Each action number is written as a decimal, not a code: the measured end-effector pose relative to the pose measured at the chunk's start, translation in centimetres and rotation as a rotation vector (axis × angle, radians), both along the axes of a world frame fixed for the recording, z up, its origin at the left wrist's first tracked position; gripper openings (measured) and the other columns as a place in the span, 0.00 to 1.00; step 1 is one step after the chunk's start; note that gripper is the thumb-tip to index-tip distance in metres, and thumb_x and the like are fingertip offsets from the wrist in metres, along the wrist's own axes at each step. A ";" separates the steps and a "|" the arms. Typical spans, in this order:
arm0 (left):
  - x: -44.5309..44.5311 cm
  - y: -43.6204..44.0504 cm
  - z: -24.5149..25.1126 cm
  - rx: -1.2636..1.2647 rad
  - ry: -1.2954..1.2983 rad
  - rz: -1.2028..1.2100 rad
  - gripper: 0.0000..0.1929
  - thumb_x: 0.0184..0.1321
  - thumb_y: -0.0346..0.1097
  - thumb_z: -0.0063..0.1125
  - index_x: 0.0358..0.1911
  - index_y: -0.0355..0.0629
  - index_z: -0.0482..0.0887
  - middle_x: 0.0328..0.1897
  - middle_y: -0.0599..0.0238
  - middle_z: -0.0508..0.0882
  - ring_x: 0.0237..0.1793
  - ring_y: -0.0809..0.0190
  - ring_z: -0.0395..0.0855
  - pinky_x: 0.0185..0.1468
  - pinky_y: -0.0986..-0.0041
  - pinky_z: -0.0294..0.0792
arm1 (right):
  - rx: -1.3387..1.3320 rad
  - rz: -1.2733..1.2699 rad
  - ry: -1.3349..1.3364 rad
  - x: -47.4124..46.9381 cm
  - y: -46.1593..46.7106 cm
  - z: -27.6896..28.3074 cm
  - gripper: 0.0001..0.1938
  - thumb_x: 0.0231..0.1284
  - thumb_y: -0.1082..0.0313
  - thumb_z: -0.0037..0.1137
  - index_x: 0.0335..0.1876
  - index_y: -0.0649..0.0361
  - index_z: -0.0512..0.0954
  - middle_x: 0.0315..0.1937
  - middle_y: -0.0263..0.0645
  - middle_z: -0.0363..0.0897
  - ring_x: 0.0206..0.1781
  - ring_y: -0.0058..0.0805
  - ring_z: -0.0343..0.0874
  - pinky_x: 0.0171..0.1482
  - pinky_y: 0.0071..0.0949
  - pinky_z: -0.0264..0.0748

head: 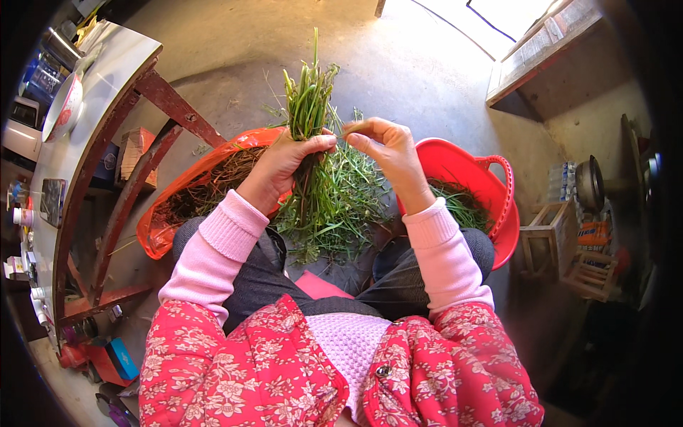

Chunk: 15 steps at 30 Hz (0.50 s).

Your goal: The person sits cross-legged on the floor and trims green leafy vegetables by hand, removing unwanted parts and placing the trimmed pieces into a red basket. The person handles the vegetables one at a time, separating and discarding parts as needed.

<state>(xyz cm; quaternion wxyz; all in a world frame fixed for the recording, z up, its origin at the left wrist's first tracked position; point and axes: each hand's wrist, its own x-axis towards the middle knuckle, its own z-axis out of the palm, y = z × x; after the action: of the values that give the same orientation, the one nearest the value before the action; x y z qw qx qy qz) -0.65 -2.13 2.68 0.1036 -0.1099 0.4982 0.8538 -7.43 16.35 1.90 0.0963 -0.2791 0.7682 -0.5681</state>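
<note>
My left hand (292, 161) is wrapped around a bundle of long green stems (308, 102), held upright with the cut-looking ends at the top and the leafy part hanging below. Just right of it, my right hand (385, 143) pinches a thin strand (346, 133) between thumb and fingertips. Whether that strand still joins the bundle I cannot tell. Beneath both hands, loose green grass-like plants (352, 200) are heaped on the floor between my legs.
An orange plastic bag (160, 213) of brownish plant matter lies left. On the right stands a red plastic basket (448, 160) with greens inside. A table (114, 48) with red wooden legs fills the far left, bearing a bowl (64, 109) and a phone (53, 202). Wooden stools (560, 235) stand right.
</note>
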 end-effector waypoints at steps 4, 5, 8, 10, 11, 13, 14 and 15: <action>-0.1 0.0 -0.5 -0.007 -0.017 0.005 0.11 0.51 0.33 0.64 0.37 0.41 0.78 0.29 0.71 0.80 0.29 0.73 0.77 0.36 0.82 0.71 | -0.304 -0.095 -0.111 0.0 0.0 1.6 0.08 0.58 0.71 0.55 0.39 0.67 0.78 0.32 0.36 0.81 0.36 0.19 0.78 0.43 0.20 0.73; -0.2 -0.2 -0.8 -0.020 -0.024 -0.005 0.11 0.51 0.33 0.64 0.37 0.41 0.78 0.29 0.71 0.80 0.29 0.73 0.77 0.35 0.82 0.71 | -0.398 -0.109 -0.121 -0.3 0.6 2.1 0.08 0.60 0.70 0.53 0.38 0.68 0.78 0.33 0.36 0.81 0.38 0.21 0.78 0.45 0.21 0.72; -0.5 -1.3 -2.0 -0.014 -0.025 -0.041 0.10 0.51 0.33 0.63 0.36 0.41 0.78 0.28 0.71 0.79 0.27 0.73 0.76 0.33 0.82 0.70 | -0.532 -0.420 -0.068 -3.0 4.4 4.5 0.09 0.62 0.63 0.53 0.37 0.61 0.78 0.29 0.34 0.79 0.33 0.19 0.76 0.42 0.19 0.68; -1.1 -1.8 -3.2 -0.064 -0.079 -0.017 0.09 0.51 0.33 0.63 0.35 0.41 0.79 0.28 0.70 0.80 0.27 0.72 0.77 0.30 0.82 0.70 | -0.557 -0.500 0.008 -4.1 7.6 6.0 0.10 0.62 0.62 0.53 0.39 0.61 0.77 0.31 0.33 0.79 0.34 0.18 0.76 0.44 0.20 0.69; -1.4 -2.0 -3.9 -0.051 -0.108 0.000 0.09 0.51 0.33 0.63 0.35 0.41 0.79 0.27 0.68 0.81 0.27 0.71 0.78 0.28 0.82 0.70 | -0.580 -0.554 0.011 -4.4 8.9 6.6 0.10 0.62 0.62 0.53 0.39 0.60 0.76 0.32 0.33 0.79 0.35 0.19 0.76 0.44 0.20 0.69; -2.0 -2.5 -5.2 -0.047 -0.232 0.057 0.06 0.54 0.31 0.60 0.34 0.41 0.80 0.26 0.68 0.82 0.25 0.71 0.79 0.27 0.81 0.72 | -0.631 -0.565 0.061 -4.6 10.8 7.5 0.10 0.62 0.62 0.53 0.40 0.61 0.76 0.32 0.32 0.79 0.35 0.19 0.76 0.44 0.20 0.69; -2.2 -2.6 -5.7 0.021 -0.232 0.121 0.06 0.54 0.32 0.60 0.34 0.41 0.81 0.27 0.67 0.82 0.25 0.71 0.79 0.28 0.81 0.72 | -0.660 -0.572 0.086 -4.6 11.4 7.9 0.10 0.62 0.62 0.53 0.40 0.61 0.76 0.32 0.32 0.79 0.35 0.19 0.77 0.44 0.20 0.69; -2.3 -2.6 -6.2 0.064 -0.276 0.201 0.06 0.55 0.32 0.60 0.35 0.41 0.81 0.27 0.67 0.82 0.26 0.70 0.79 0.28 0.81 0.73 | -0.636 -0.571 0.082 -4.6 11.8 8.1 0.10 0.62 0.62 0.53 0.40 0.61 0.76 0.32 0.32 0.79 0.35 0.20 0.77 0.44 0.20 0.69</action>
<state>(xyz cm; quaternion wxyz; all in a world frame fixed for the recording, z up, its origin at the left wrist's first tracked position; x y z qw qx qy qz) -2.96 -4.70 -3.47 0.0885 -0.2722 0.4384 0.8520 -12.03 28.17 10.00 -0.1863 -0.0936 0.6043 -0.7690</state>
